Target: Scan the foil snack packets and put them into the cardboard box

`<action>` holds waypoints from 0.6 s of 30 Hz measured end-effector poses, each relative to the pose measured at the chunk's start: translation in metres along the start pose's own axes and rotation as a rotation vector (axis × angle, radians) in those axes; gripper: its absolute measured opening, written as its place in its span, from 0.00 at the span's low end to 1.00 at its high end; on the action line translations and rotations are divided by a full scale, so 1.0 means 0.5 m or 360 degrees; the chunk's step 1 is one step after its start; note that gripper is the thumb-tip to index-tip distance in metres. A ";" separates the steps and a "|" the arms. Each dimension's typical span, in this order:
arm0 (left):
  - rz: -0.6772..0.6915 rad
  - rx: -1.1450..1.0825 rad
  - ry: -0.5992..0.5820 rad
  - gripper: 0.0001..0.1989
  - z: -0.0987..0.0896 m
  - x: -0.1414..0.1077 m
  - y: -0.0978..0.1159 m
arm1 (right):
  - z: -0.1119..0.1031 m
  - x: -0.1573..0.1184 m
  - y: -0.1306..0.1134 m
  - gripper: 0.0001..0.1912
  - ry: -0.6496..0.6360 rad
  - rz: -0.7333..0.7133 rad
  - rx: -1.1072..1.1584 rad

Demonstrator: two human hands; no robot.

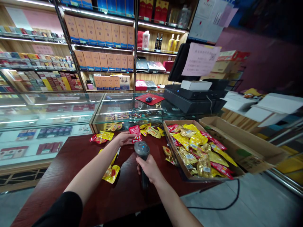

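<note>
My right hand (149, 168) is wrapped round the handle of a dark barcode scanner (142, 148), whose head points away from me over the table. Beyond it, my left hand (125, 138) grips the left side of a red snack packet (135, 133). Yellow snack packets (152, 130) lie just behind and to the right of that one. A red and yellow pair of packets (101, 136) rests farther left. Under my left forearm is another yellow packet (111, 174), partly covered by the arm.
An open cardboard box (183, 171) full of gold, yellow and red packets stands on the right of the dark red table (78, 164). A glass display counter (123, 108) borders the far side, with a mouse (149, 99) and a monitor (178, 63). A black cable (220, 208) hangs at right.
</note>
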State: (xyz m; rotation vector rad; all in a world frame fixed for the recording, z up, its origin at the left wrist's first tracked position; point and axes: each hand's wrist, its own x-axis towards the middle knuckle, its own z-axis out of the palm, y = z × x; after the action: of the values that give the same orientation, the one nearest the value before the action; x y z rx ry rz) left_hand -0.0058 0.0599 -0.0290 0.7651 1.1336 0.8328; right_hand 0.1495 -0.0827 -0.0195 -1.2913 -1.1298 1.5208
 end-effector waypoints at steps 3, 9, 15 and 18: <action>0.0014 0.0001 0.0038 0.17 0.003 0.000 0.002 | 0.001 0.001 0.002 0.07 0.0004 0.0012 0.0007; 0.0021 -0.0001 0.0046 0.17 0.005 -0.005 0.002 | -0.003 -0.001 -0.004 0.08 -0.0003 -0.0022 0.0035; 0.0107 0.0036 -0.0204 0.16 0.054 -0.044 0.020 | -0.074 -0.001 -0.097 0.07 0.0323 -0.0433 -0.0129; 0.0167 0.0112 -0.0388 0.18 0.123 -0.066 0.043 | -0.131 0.003 -0.143 0.09 0.0449 -0.0587 -0.0141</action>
State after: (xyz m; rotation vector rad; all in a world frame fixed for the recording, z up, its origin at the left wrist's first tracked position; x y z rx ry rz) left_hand 0.0428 0.0357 0.0196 0.9639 0.9149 0.7666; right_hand 0.2167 -0.0549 0.0447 -1.2295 -1.1814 0.9958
